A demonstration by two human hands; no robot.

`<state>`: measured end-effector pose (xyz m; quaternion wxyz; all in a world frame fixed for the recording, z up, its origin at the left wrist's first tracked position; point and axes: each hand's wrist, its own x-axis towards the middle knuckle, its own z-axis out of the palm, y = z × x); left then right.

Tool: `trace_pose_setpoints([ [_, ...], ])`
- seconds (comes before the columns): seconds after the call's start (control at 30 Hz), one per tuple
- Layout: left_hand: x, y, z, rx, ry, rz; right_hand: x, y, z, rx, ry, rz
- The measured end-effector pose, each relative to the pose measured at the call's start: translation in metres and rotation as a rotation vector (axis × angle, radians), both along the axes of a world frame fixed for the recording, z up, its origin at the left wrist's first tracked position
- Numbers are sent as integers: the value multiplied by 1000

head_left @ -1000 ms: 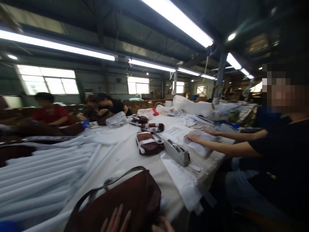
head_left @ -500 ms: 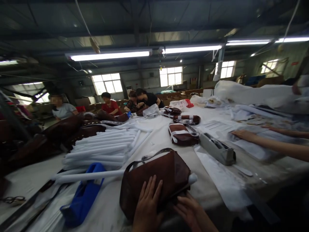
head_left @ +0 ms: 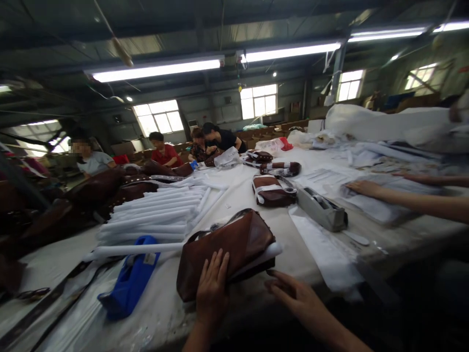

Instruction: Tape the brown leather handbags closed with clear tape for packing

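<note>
A brown leather handbag (head_left: 223, 249) lies tilted on the table in front of me, its dark strap along the far side. My left hand (head_left: 212, 283) rests on it with fingers stretched out flat. My right hand (head_left: 289, 293) is at the bag's lower right corner, fingers apart and slightly bent; the index fingertip is at the dark edge, and I cannot tell whether it touches. A white roll (head_left: 273, 250) sticks out at the bag's right end. Left of the bag lie another white roll (head_left: 135, 249) and a blue tape dispenser (head_left: 130, 278).
Many white rolls (head_left: 157, 210) are stacked behind the dispenser, beside piled brown bags (head_left: 95, 195). A wrapped brown bag (head_left: 273, 190) and a grey tape dispenser (head_left: 322, 210) stand farther right. A co-worker's hands (head_left: 366, 188) lie on plastic bags; other people sit across the table.
The view has shifted slightly. My right hand has drawn away to the right from under the handbag's near edge, and its fingers show more. My left hand stays flat on the bag.
</note>
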<state>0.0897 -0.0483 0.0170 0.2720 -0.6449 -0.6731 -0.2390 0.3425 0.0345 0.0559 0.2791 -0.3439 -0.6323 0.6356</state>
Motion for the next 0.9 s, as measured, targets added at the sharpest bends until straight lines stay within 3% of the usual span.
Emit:
trace_pose_setpoints([
  [0.1,-5,-3,-3,-38,-8,-47,55,35,-1,524,-249,-162],
  [0.17,-7,-3,-7,-73,-11,-80,93,68,-1,784,-380,-330],
  [0.23,-8,-2,-10,-103,-8,-107,126,103,-5,961,-530,-438],
  [0.3,-7,-2,-12,-115,7,-126,149,135,-10,1058,-688,-447],
  [0.4,-6,-3,-12,-103,5,-132,157,167,-22,1104,-798,-342],
  [0.57,-6,-4,-11,-84,-23,-136,138,185,-40,1048,-766,-188],
  [0.73,-7,-4,-13,-105,-30,-140,128,199,-47,981,-719,-217],
  [0.9,-7,-4,-15,-100,-31,-141,121,209,-30,930,-639,-292],
])
